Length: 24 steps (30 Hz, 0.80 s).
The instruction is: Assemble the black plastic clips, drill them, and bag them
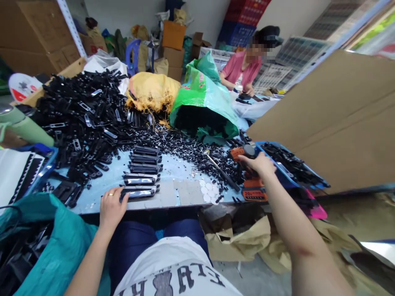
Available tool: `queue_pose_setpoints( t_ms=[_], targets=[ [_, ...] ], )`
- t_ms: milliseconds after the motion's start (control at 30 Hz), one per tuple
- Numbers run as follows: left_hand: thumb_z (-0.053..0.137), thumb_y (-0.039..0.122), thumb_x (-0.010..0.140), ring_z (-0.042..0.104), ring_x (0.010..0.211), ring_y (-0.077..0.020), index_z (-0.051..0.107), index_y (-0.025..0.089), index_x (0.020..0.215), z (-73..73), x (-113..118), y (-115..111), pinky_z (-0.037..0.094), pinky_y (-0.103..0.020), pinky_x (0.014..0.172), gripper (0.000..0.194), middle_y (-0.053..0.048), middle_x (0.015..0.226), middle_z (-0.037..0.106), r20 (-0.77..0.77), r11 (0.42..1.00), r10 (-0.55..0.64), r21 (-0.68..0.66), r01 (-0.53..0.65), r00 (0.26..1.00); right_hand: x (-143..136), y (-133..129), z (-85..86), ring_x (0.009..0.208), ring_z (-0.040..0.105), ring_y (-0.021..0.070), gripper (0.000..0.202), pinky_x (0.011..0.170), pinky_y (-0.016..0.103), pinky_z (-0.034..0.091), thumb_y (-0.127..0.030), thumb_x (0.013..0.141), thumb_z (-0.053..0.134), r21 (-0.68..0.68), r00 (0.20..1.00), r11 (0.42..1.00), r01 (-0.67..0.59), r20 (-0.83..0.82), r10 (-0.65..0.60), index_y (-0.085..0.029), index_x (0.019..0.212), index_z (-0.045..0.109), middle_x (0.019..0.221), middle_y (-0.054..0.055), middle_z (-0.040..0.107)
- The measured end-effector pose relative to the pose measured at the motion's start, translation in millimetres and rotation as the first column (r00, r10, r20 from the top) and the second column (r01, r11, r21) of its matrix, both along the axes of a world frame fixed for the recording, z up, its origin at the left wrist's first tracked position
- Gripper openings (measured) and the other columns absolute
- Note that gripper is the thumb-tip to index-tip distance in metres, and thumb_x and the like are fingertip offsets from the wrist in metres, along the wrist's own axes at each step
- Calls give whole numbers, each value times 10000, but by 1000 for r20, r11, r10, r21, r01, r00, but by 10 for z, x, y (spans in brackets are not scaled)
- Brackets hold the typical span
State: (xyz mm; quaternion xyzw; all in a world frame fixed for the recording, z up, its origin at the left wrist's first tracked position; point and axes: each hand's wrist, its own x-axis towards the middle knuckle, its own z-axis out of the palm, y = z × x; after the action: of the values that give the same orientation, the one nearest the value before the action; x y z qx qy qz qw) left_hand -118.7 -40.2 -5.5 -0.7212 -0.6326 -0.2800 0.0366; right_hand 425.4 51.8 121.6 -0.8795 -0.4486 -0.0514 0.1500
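My left hand (111,206) is at the front edge of the table, thumb and forefinger closed on the left end of a long black part with a shiny metal face (141,192). Behind that part, several similar black parts (145,158) lie in a row, one beyond another. Over to the right, my right hand (261,165) is wrapped round the handle of an orange and black cordless drill (237,153). The drill's orange battery (254,194) is marked 20V and sits low by the table edge. A hammer (222,172) lies just left of the drill.
Black parts form a large heap (83,111) at left; small screws (173,142) spread across the middle. A green sack (203,98) and yellow sack (152,90) stand behind. A blue bin (286,183) flanks the drill. Across the table, a person in pink (230,68) handles parts.
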Motion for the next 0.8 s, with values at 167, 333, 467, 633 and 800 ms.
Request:
queue_pose_setpoints(
  t_ms=[167,333,467,633,800],
  targets=[
    [380,380,889,590,831,-253,620,148,877,-95,-179,-57,460,-383,786,333,-107,845,647,147,993,-9,-116,26,989,-1272,324,-122,1076,508,277,387,940,432,374,-397,854,494,290,807,754,-590,171,566,-123,1119,561,1117,162,584],
    [512,407,818,581,899,-274,616,188,851,148,96,-174,425,-429,866,245,-113,884,638,441,978,197,-151,-143,876,-3079,927,-578,1093,488,215,299,971,313,347,-166,804,539,-20,298,300,-954,-204,933,-132,1098,581,1144,123,578],
    [626,446,745,626,764,-219,588,190,883,297,424,-389,494,-382,757,294,-90,846,632,839,834,493,-531,147,229,-3578,1294,-620,955,562,203,401,888,293,405,-84,697,617,-102,213,190,-976,-320,923,-101,1096,584,1022,116,631],
    [691,438,705,606,999,-252,564,139,897,330,661,-325,491,-367,828,377,-171,1038,598,616,754,657,-540,373,-435,-3527,1515,-487,922,596,200,669,855,290,454,-293,597,768,-175,179,96,-980,-552,814,-133,1204,539,1048,97,638],
    [700,401,703,624,968,-240,595,147,893,366,781,-45,472,-375,862,335,-131,978,652,617,804,581,-537,256,-531,-3586,1286,-625,1117,515,278,828,988,355,375,-482,510,791,-186,233,140,-972,-810,538,-134,1218,538,1220,140,559]
  ],
)
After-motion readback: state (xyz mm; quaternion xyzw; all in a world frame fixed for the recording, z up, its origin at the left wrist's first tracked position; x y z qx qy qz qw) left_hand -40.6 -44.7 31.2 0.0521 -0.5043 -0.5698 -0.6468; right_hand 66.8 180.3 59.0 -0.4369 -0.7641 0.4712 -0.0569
